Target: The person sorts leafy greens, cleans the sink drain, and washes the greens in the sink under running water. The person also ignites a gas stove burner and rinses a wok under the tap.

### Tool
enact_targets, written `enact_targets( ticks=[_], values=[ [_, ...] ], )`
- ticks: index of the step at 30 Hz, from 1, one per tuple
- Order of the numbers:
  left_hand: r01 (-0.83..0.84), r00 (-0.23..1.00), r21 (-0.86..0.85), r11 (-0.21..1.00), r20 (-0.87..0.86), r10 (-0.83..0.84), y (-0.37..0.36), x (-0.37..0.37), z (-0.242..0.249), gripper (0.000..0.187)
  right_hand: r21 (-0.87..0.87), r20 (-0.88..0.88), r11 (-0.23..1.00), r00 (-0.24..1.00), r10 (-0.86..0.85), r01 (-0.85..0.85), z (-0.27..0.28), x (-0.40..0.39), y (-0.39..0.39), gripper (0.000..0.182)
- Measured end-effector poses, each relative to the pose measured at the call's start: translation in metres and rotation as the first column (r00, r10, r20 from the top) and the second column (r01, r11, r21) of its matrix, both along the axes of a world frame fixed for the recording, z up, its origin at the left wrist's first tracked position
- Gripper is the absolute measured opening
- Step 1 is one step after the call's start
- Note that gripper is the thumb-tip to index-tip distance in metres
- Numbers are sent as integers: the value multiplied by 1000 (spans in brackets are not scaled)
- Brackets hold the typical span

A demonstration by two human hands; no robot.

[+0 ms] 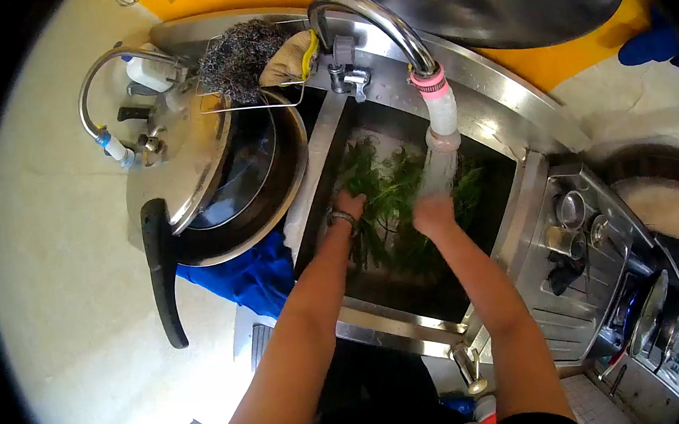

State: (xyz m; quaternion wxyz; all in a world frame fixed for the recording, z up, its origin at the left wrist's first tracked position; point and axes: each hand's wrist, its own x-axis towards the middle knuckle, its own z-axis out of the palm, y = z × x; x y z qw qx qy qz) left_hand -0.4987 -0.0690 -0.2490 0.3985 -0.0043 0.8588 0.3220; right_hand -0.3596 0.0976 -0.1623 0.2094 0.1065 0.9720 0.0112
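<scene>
Feathery leafy greens (403,177) lie in water in the steel sink basin (430,304). My left hand (350,205), with a band at the wrist, is closed on the stems at the left of the bunch. My right hand (434,216) is curled among the greens on the right, right under the running water. The stream blurs its fingers, and I cannot tell what they hold. Above it, the curved faucet (375,10) ends in a pale hose piece with a pink collar (429,84), with water pouring from it.
Left of the basin stand a large pan (293,176) and a lid with a black handle (164,266). A wire rack holds a metal scourer (241,60) and a sponge (288,60). Small utensils (571,210) lie on the right drainboard, beside a big pot (666,202).
</scene>
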Motion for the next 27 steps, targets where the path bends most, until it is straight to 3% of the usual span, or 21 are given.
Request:
enact_targets(
  ticks=[1,2,4,6,7,8,10,11,13,16,17,18,19,21,23,27],
  values=[
    [-66,996,71,995,63,62,-1,-2,-2,50,-82,-112,995,993,40,-50,6,-11,-14,35],
    [-23,997,96,995,-72,30,-3,0,-3,51,-158,-227,981,971,72,-110,8,-18,-22,36],
    [74,944,125,989,-330,-29,-4,10,13,54,-122,-335,955,917,217,-270,-12,-19,-14,37],
    [-47,993,272,961,-93,75,-12,-2,5,57,-191,-189,971,976,108,-145,-22,-7,-6,38],
    [-122,992,338,933,29,120,-13,-8,2,59,-230,16,971,998,-65,67,-21,-5,1,38],
    [-67,993,254,965,-74,88,-14,-6,0,67,-222,221,936,949,-225,274,-18,-4,6,38],
    [21,964,68,997,-267,-2,-2,7,41,83,-48,245,993,965,-97,112,23,-4,0,45],
    [111,905,-55,992,-408,-124,7,16,55,82,39,263,999,964,-36,26,36,-5,-1,48],
    [216,701,-336,917,-600,-385,28,37,71,79,-13,57,991,990,-132,133,18,-8,12,55],
    [557,268,-376,740,-762,-589,38,52,67,74,-52,-190,942,923,-334,330,3,-9,17,61],
    [666,243,-357,655,-726,-643,36,59,61,73,-59,-257,911,875,-410,409,0,-5,16,63],
    [761,206,-328,560,-696,-688,36,63,50,72,-84,-44,877,878,-477,472,6,-8,16,65],
    [841,166,-290,457,-667,-727,40,63,46,71,-51,-94,898,893,-440,437,-13,-6,21,65],
    [838,183,-347,422,-550,-815,50,56,44,69,16,-174,929,916,-361,369,-62,5,29,67],
    [832,178,-413,369,-432,-884,56,45,49,68,-33,-215,911,887,-409,412,-76,-2,36,65],
    [717,329,-460,523,-438,-836,53,42,39,66,-89,-106,904,899,-425,418,-30,-12,31,52]
  ],
)
